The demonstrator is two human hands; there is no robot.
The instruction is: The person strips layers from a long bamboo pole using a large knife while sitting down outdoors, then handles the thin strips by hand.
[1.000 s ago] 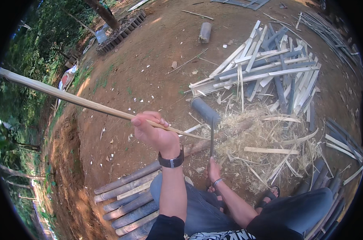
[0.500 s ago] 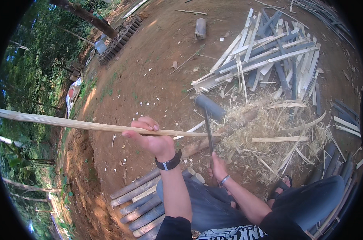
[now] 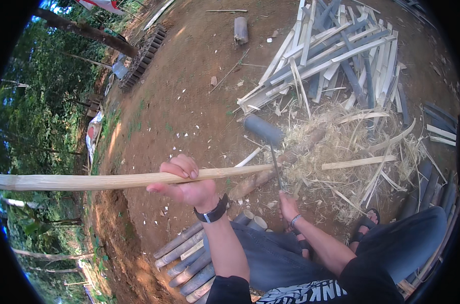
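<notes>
Above the bare dirt ground (image 3: pixel 154 126): a long pale bamboo strip (image 3: pixel 88 182) is held nearly level, its broad end carried toward the left rim of the view, its thin end brought to a knife (image 3: pixel 278 177).
Left hand (image 3: pixel 182 180): the strip is gripped across the palm, with fingers curled over it and the thumb stretched out leftward beneath; a dark watch (image 3: pixel 213 210) is worn on the wrist.
Right hand (image 3: pixel 288 206): the knife's lower end is enclosed by the fingers, and its narrow blade is pointed away from the body; a bracelet (image 3: pixel 295 220) is worn.
Blade and strip: the two are crossed near the strip's thin end; whether the edge is sunk into it cannot be told.
Shavings (image 3: pixel 341 142): a curly, pale heap is spread right of the knife, with a loose flat slat (image 3: pixel 359 162) laid across it.
Split slats (image 3: pixel 336 55): pale and grey pieces are piled crosswise beyond the shavings.
Grey cylinder (image 3: pixel 263 129): it is laid on its side just beyond the blade's tip.
Round poles (image 3: pixel 182 251): they are ranged side by side near the left leg.
</notes>
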